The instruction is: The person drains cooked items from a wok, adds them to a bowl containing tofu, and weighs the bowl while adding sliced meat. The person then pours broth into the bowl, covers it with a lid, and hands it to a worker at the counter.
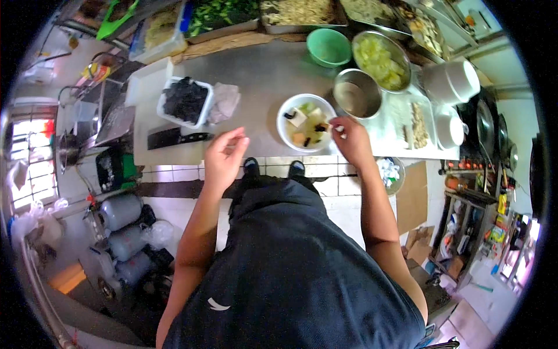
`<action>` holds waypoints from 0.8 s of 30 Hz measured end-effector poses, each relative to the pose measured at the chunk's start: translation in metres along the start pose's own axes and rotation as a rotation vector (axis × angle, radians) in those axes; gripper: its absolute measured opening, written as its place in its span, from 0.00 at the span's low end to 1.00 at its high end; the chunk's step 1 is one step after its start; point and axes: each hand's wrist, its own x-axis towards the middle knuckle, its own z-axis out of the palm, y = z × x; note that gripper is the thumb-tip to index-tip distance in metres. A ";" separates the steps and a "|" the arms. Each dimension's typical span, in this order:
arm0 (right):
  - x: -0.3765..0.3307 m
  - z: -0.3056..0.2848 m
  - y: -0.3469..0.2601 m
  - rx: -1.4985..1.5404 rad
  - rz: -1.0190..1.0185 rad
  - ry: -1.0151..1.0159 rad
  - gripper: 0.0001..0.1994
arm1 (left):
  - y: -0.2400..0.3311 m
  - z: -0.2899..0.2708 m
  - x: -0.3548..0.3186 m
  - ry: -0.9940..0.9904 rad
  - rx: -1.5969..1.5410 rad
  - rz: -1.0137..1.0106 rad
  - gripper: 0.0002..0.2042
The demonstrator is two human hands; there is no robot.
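My right hand [352,139] is at the right rim of a white bowl [283,138], its fingertips pinched together around something small and pale that I cannot make out. In the bowl lie white tofu-like chunks [297,118], dark pieces, some green and an orange-brown piece. My left hand [225,152] hovers at the counter's front edge with loosely curled fingers apart and nothing in them. Just left of it a cleaver [165,138] with a black handle lies on the counter. Behind that hand rests a crumpled greyish cloth [225,103], beside a white tub of black fungus-like pieces [185,102].
On the steel counter [250,75] stand a green bowl [329,47], a metal bowl [357,93] and a bowl of pale green vegetable pieces [381,61]. Stacked white bowls [450,81] are at right. Trays of chopped food [222,16] line the back. A bin [390,174] stands below.
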 end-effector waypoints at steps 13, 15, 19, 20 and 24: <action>-0.001 0.092 -0.163 0.083 -0.127 0.116 0.13 | -0.062 -0.174 0.082 0.235 0.336 0.086 0.11; -0.005 0.105 -0.186 0.111 -0.120 0.108 0.13 | -0.065 -0.179 0.113 0.138 0.517 0.088 0.13; -0.021 0.119 -0.194 0.063 -0.049 0.101 0.12 | -0.080 -0.178 0.172 0.099 0.613 0.270 0.15; -0.026 0.117 -0.196 0.071 0.006 0.104 0.12 | -0.079 -0.177 0.186 0.110 0.686 0.301 0.16; -0.049 0.116 -0.185 0.048 0.095 0.180 0.12 | -0.069 -0.171 0.228 -0.073 0.897 0.382 0.18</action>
